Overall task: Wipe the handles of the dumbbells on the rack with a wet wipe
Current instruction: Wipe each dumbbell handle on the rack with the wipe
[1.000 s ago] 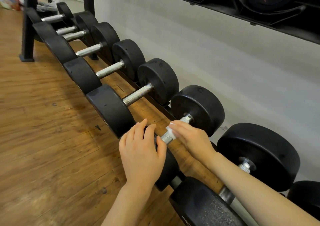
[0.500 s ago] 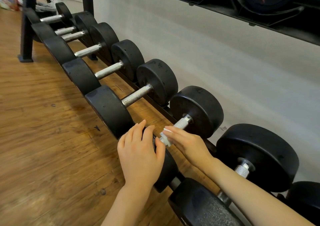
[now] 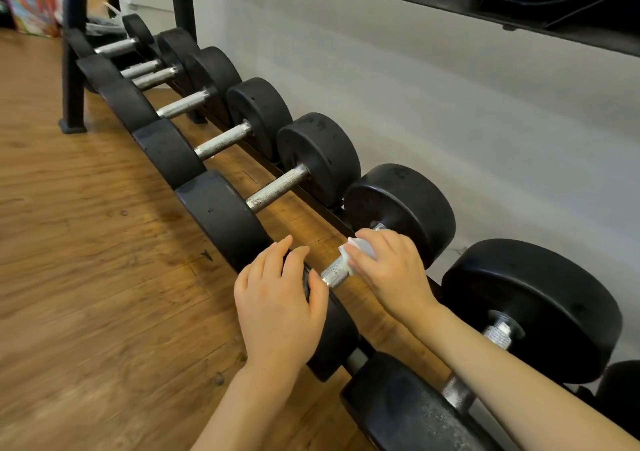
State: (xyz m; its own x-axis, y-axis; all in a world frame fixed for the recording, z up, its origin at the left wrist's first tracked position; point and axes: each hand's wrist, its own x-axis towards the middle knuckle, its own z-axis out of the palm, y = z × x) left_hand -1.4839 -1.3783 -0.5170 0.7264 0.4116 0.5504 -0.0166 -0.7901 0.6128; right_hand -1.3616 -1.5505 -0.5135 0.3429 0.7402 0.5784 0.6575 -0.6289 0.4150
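A row of black dumbbells with knurled metal handles lies on a low rack running from far left to near right. My right hand (image 3: 389, 267) wraps a white wet wipe (image 3: 358, 248) round the handle (image 3: 334, 275) of one dumbbell, close to its far weight (image 3: 408, 204). A short bare stretch of that handle shows between my hands. My left hand (image 3: 280, 298) rests flat on the near weight (image 3: 332, 329) of the same dumbbell, fingers straight. The neighbouring handle (image 3: 277, 189) to the left is bare.
The wooden floor (image 3: 86, 277) spreads to the left. A black rack post (image 3: 72, 48) stands at the far left. An upper shelf (image 3: 519, 3) with dark weights hangs overhead along the grey wall. A larger dumbbell (image 3: 415, 412) lies under my right forearm.
My right hand with the wipe slid along the handle toward the near weight and then back toward the far weight. My left hand stays on the near weight.
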